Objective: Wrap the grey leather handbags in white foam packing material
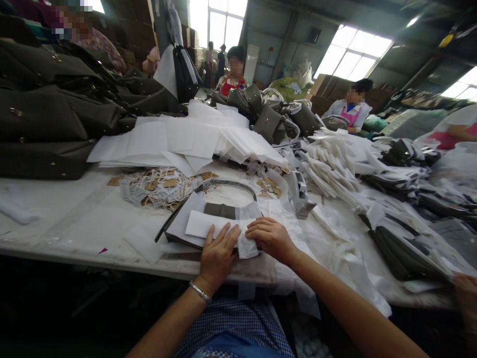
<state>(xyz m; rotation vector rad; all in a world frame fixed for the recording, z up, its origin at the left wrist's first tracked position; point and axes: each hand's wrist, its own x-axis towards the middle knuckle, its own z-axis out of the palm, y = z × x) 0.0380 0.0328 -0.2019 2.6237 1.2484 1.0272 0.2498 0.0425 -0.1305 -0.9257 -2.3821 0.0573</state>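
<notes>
A dark handbag [175, 231] lies in front of me on the table, its curved handle [238, 183] pointing away from me. White sheets cover most of the bag, and a folded white foam strip [203, 224] lies across it. My left hand [219, 251] rests on the near edge of this strip, fingers spread and holding nothing. Just to the right, my right hand [272, 238] has its fingers bent together on a thin white wrapping sheet [248, 247] at the strip's right end. The right thumb is hidden.
Beyond the bag lie tangled string tags [160, 186] and stacked white sheets [179, 134]. Dark bags [40, 119] are heaped at the left, and white foam strips [331, 169] at the right. Co-workers [350, 107] are around the table; another person's hand [465, 286] shows at the right edge.
</notes>
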